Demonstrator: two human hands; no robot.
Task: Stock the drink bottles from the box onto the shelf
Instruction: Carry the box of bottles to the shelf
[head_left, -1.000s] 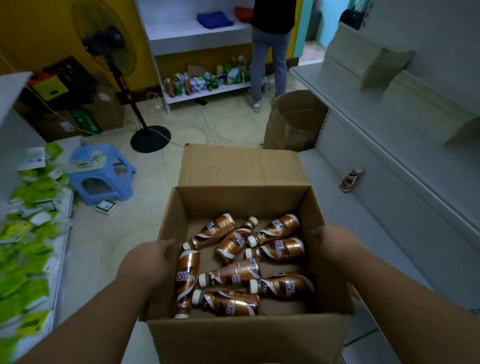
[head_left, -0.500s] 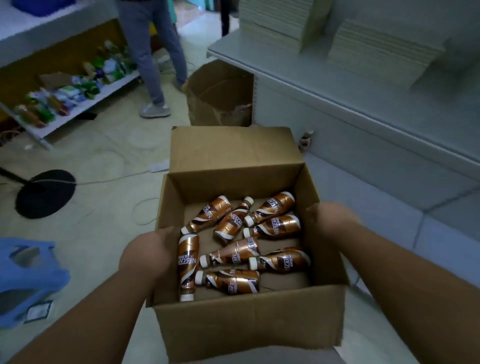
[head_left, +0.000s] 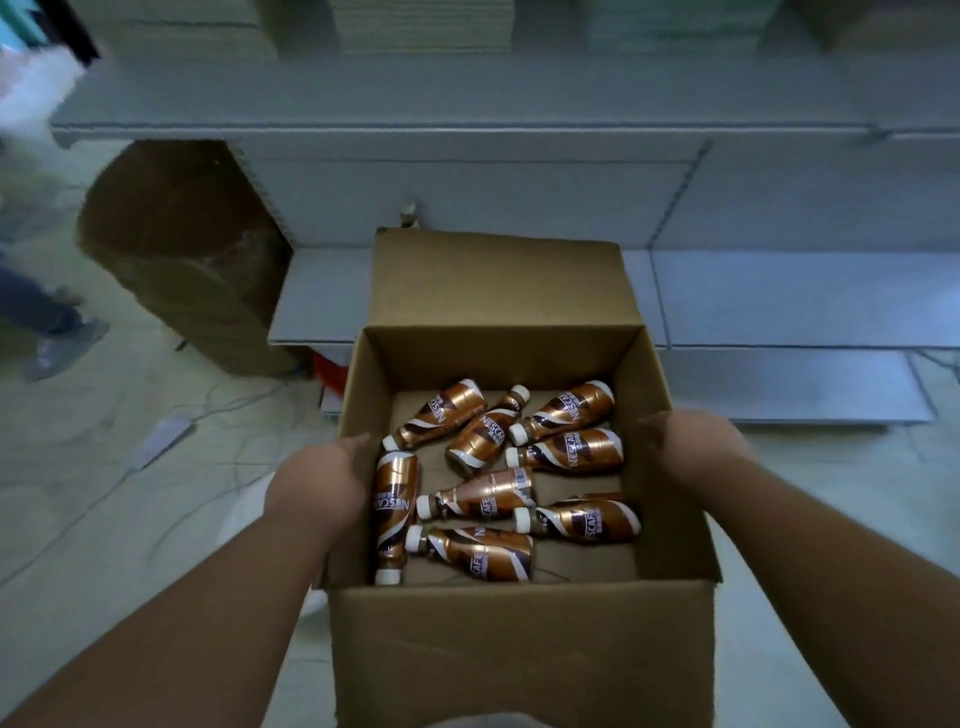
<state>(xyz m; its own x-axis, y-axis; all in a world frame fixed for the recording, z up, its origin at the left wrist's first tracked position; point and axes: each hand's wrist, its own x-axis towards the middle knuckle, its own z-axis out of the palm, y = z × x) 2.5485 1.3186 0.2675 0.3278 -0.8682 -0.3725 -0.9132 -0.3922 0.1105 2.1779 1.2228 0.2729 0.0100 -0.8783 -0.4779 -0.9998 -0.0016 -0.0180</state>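
An open cardboard box (head_left: 519, 644) is carried in front of me, its far flap standing up. Several copper-brown drink bottles (head_left: 483, 501) with white caps lie loose on its floor. My left hand (head_left: 317, 483) grips the box's left wall and my right hand (head_left: 693, 449) grips its right wall. Beyond the box stands the grey shelf unit, with a low bottom shelf (head_left: 779, 296) and a higher shelf (head_left: 467, 111) facing me. A single small bottle (head_left: 409, 210) stands on the bottom shelf just behind the box flap.
A second open brown cardboard box (head_left: 182, 249) stands on the floor at the shelf's left end. Another person's leg and shoe (head_left: 57, 338) are at the far left. Cables (head_left: 171, 431) lie on the tiled floor. Stacked cardboard (head_left: 421, 23) rests on the upper shelf.
My view has swung right with the box, so the shelf unit now faces me squarely. The other person and the second box have slid to the left. Both hands keep their hold.
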